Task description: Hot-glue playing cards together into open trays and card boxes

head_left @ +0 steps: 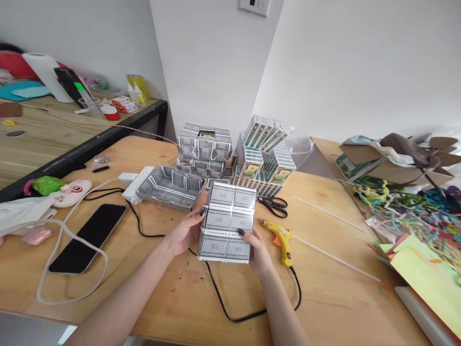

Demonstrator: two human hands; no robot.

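Note:
Between my two hands is a box made of playing cards (227, 222), its grey-and-white patterned face turned toward me. My left hand (185, 233) grips its left side, the thumb at the edge. On the right side, my right hand (257, 247) holds it with the thumb on the front face. Behind it to the left lies an open tray made of the same cards (171, 187). A larger card structure (205, 149) stands at the back. To the right of the box are a yellow hot glue gun (283, 238) and black scissors (275, 205).
Stacked packs of playing cards (268, 158) stand behind the box. White glue sticks (338, 258) lie to the right, near coloured pipe cleaners (403, 206) and yellow paper (428, 274). At left are a phone (88, 239), a white cable (45, 288) and a power strip (137, 185).

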